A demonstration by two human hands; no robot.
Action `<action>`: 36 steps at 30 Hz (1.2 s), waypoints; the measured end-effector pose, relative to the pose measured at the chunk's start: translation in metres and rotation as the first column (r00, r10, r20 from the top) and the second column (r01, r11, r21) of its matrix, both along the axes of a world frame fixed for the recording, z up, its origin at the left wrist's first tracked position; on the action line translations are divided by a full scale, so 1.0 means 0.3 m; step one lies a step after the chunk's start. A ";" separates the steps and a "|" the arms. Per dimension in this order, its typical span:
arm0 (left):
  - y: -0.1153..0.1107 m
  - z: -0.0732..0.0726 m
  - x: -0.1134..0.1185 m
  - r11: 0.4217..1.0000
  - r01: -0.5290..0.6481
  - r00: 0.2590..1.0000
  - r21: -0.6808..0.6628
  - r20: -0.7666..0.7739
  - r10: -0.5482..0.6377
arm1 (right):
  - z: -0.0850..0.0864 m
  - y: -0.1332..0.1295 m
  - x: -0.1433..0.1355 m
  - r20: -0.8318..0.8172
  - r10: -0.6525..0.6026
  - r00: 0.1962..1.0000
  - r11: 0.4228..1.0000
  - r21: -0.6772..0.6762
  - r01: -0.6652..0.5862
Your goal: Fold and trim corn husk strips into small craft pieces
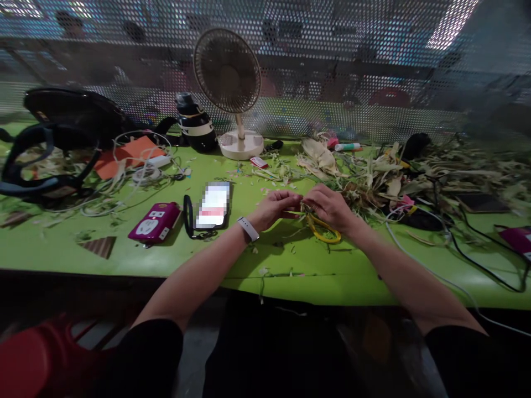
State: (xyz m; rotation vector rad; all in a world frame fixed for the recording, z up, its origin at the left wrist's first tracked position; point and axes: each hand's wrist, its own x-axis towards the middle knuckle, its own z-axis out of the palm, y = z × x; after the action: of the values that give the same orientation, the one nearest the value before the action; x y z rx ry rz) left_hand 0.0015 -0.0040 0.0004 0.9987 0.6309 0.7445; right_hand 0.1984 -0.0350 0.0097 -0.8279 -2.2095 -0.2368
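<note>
My left hand (277, 209), with a pale band on its wrist, is closed in a pinch at a small tuft of dried plant strands (306, 208). My right hand (329, 205) meets it there, its fingers closed on the same tuft. Below the right palm hangs a yellow loop (326, 235) that looks like a scissor handle; whether the hand grips it I cannot tell. Both hands are just above the green tabletop (286, 260), and the tuft's finer parts are hidden by the fingers.
Dried husks (365, 174) lie heaped behind and right of the hands. Left are a lit phone (213, 207), a purple power socket (155, 223), cables and a headset-like black frame (45, 166). A fan (240, 145) and a dark bottle (197, 127) stand before a perforated screen (332, 72).
</note>
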 end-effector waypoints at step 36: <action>-0.055 0.000 0.046 0.940 -0.337 0.929 0.062 0.184 0.321 | -0.019 -0.022 -0.082 -0.615 -0.283 0.736 0.829 -0.543 -0.135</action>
State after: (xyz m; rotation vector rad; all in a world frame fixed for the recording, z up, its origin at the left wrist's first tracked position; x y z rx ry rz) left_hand 0.0154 -0.0204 0.0004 0.9108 0.6244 1.1540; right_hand 0.1738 -0.0415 0.0041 -1.1018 -1.5226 0.6376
